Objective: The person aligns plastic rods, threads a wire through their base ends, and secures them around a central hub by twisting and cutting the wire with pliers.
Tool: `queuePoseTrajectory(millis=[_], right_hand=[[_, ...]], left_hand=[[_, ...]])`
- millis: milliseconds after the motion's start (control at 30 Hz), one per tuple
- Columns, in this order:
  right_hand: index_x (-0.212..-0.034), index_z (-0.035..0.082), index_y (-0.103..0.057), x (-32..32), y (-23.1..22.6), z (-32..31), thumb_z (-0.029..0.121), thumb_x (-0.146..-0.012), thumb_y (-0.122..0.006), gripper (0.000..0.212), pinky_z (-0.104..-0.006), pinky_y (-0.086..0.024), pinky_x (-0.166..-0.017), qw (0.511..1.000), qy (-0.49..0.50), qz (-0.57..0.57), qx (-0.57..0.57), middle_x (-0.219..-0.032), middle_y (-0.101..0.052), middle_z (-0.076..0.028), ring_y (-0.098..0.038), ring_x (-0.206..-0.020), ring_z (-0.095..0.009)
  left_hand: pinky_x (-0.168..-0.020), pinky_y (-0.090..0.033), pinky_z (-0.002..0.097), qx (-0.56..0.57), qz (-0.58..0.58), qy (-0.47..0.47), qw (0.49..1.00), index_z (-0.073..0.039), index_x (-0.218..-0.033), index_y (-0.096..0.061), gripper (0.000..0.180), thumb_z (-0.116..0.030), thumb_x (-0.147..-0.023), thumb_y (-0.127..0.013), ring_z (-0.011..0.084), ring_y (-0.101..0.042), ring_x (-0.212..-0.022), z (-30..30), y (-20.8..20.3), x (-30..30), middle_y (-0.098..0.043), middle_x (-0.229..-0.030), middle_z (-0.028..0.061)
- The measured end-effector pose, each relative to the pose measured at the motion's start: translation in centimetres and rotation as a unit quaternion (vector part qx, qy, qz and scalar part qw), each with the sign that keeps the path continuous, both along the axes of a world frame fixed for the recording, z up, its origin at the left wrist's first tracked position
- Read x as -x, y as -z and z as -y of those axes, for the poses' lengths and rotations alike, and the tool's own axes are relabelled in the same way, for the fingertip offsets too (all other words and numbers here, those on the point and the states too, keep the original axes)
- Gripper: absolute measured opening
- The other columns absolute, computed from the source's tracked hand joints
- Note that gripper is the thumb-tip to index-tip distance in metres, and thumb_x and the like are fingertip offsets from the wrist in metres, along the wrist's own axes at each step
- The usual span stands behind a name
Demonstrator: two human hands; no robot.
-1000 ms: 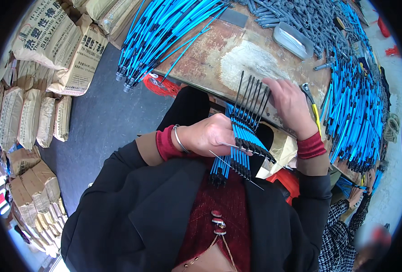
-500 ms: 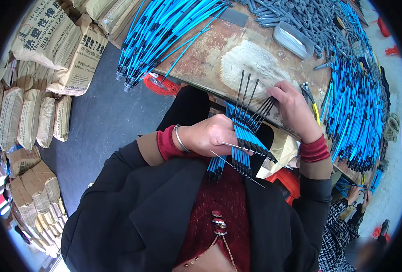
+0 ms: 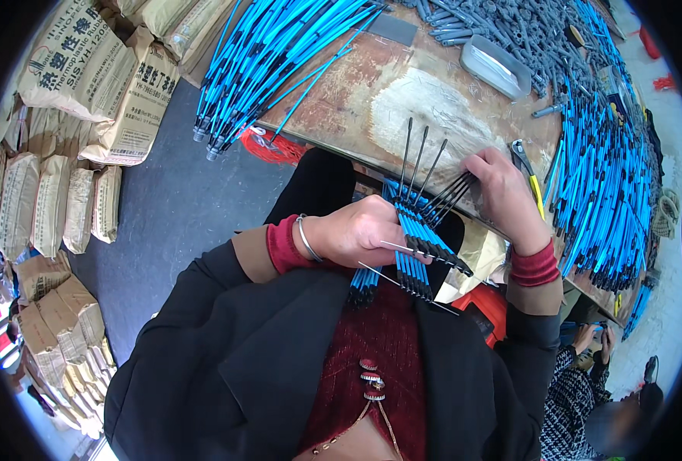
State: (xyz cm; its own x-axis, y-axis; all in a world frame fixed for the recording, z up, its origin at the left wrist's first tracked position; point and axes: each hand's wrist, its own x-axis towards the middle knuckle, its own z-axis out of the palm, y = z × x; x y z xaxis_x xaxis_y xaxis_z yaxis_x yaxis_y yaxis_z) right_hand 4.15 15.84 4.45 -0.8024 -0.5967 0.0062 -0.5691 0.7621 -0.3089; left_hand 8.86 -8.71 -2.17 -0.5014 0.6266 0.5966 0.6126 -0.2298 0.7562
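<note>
Scuffed tabletop point(image 3: 333, 104) ahead, the left hand point(image 3: 362, 232) (braceleted) clasps blue rods point(image 3: 412, 225).

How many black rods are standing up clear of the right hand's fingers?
3: a leftmost rod, a middle rod and a rightmost rod, all rising from the blue bundle in the left hand. The right hand pinches more, overlapping; some may be hidden.

Row of slender, straight blue-and-black rods point(image 3: 414, 228), tilted; thin black ends point(image 3: 450, 195) splay between twelve and two o'clock.
</note>
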Motion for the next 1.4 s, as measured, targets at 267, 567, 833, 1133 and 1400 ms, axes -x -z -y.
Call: queuePoseTrajectory(millis=[267,567,833,1133,1400], right_hand=[[-0.092,0.002,-0.059,0.0,-0.1,-0.4,-0.007,-0.072,-0.05,0.023,-0.039,-0.047,-0.072,1.0,0.003,0.005,0.024,-0.088,-0.056,-0.017,-0.057,-0.084,-0.036],[-0.091,0.002,-0.059,0.5,-0.3,-0.4,-0.007,-0.072,-0.049,0.024,-0.039,-0.047,-0.072,0.999,-0.009,0.003,0.031,-0.087,-0.056,-0.016,-0.057,-0.083,-0.036],[-0.089,0.002,-0.059,1.2,-0.1,-0.3,-0.007,-0.072,-0.048,0.022,-0.0388,-0.047,-0.071,0.999,-0.018,0.01,0.034,-0.084,-0.056,-0.016,-0.057,-0.08,-0.035],[-0.1,0.006,-0.057,1.2,-0.1,1.1,-0.001,-0.074,-0.049,0.028,-0.0367,-0.047,-0.076,0.994,-0.05,-0.075,-0.058,-0.094,-0.054,-0.013,-0.056,-0.088,-0.031],[-0.106,0.007,-0.055,1.0,0.3,1.3,0.001,-0.076,-0.048,0.031,-0.0367,-0.046,-0.079,0.991,-0.068,-0.093,-0.062,-0.101,-0.052,-0.012,-0.055,-0.091,-0.031]], left_hand=[[-0.054,-0.044,0.0359,-0.009,0.011,0.007,1.0,-0.013,-0.104,-0.068,0.036,-0.002,-0.07,-0.063,0.025,-0.056,-0.059,-0.4,-0.7,0.3,-0.064,-0.078,0.0056],[-0.057,-0.046,0.0354,-0.008,0.011,0.016,1.0,-0.012,-0.107,-0.067,0.038,-0.003,-0.07,-0.061,0.0248,-0.059,-0.063,-0.5,-0.3,0.5,-0.067,-0.086,0.0061],[-0.059,-0.048,0.034,-0.005,0.032,0.034,0.999,-0.011,-0.106,-0.067,0.039,0.0,-0.069,-0.06,0.0244,-0.061,-0.063,-0.4,-0.1,0.7,-0.068,-0.085,0.0057],[-0.061,-0.05,0.0341,0.009,0.051,0.053,0.997,-0.009,-0.105,-0.067,0.035,0.0,-0.071,-0.061,0.0255,-0.063,-0.066,-0.2,-1.0,1.4,-0.068,-0.096,0.0076],[-0.073,-0.053,0.0327,-0.001,0.099,0.051,0.994,-0.008,-0.105,-0.066,0.039,0.003,-0.069,-0.059,0.0251,-0.066,-0.084,0.1,-1.8,0.8,-0.068,-0.1,0.0061]])
